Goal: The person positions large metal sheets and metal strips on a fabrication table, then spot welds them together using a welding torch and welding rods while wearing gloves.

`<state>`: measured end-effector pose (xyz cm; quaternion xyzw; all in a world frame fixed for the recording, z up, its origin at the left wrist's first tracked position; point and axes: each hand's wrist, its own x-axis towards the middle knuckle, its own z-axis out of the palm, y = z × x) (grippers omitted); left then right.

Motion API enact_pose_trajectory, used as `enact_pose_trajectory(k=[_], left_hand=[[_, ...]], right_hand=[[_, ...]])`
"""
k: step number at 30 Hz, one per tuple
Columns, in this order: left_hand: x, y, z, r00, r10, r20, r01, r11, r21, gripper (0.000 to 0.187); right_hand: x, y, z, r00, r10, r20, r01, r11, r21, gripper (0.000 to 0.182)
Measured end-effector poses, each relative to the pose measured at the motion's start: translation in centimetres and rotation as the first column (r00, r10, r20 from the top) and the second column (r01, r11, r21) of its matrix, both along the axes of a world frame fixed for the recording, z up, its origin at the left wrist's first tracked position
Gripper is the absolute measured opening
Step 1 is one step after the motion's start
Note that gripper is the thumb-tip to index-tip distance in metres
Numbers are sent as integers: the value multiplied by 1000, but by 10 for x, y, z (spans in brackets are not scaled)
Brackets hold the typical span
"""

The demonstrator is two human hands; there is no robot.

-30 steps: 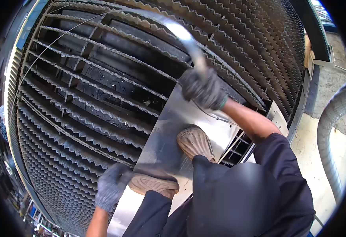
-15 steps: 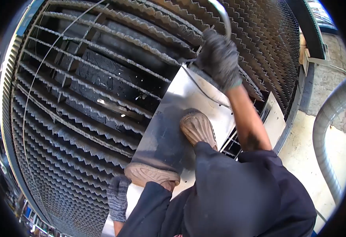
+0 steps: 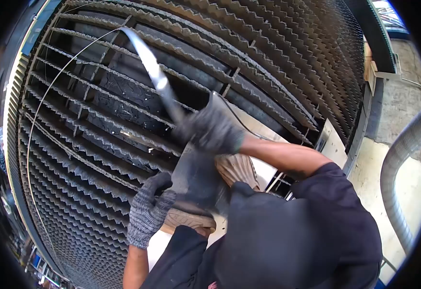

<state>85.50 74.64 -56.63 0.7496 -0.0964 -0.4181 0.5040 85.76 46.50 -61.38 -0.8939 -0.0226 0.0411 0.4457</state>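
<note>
Sheet metal offcut [image 3: 155, 72]: a long, narrow, curved strip, bright and reflective, rising up and to the left from the right hand [image 3: 210, 129] across the serrated slat bed [image 3: 90, 144]. The right hand, in a dark knit glove, is closed in a fist round the strip's lower end. The upper end stands free above the slats, touching nothing that can be seen.

Handling judgement: the strip looks thin and light, springy rather than rigid, so it is likely to whip or flex when swung. Cut edges are probably sharp; a gloved grip near one end, as shown, suits it, with a second hold further along if the free end needs steadying. The polished face may be slippery.

The left hand [image 3: 148, 212], in a grey knit glove, sits low and to the left of the right hand, fingers loosely curled and held against the near edge of the flat metal sheet [image 3: 263, 168] that lies on the slats. Whether it grips that edge or only rests on it cannot be told. It is well apart from the strip.

Both shoes [image 3: 237, 169] stand on the flat sheet, just below the right hand. A thin wire [image 3: 42, 103] arcs over the slats at the left. A ribbed duct hose [image 3: 398, 159] runs along the floor at the right.
</note>
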Motion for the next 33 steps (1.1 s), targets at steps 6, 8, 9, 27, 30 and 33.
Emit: enact_pose_trajectory(k=[6,8,9,27,30,33], left_hand=[[-23,92,-14,980,201,1,-182,883,432,27],[-43,138,-13,914,393,-104,-289,807,515,28],[-58,178,-24,813,572,-108,-454,740,497,27],[-37,90,-22,706,693,-146,-663,720,206,25],[-19,71,-28,767,629,-125,-633,774,10,26],[-5,29,-19,803,585,-115,-594,801,-77,30]], right_hand=[[22,-141,-22,873,-103,478,397,717,-572,34],[54,-207,-56,926,-269,263,376,626,-683,32],[69,-232,-86,887,-454,81,314,465,-828,35],[-37,18,-12,987,98,-128,-136,935,-328,14],[-65,51,-83,959,246,-137,-274,700,-660,10],[-41,37,-67,924,339,-178,-374,701,-607,13]])
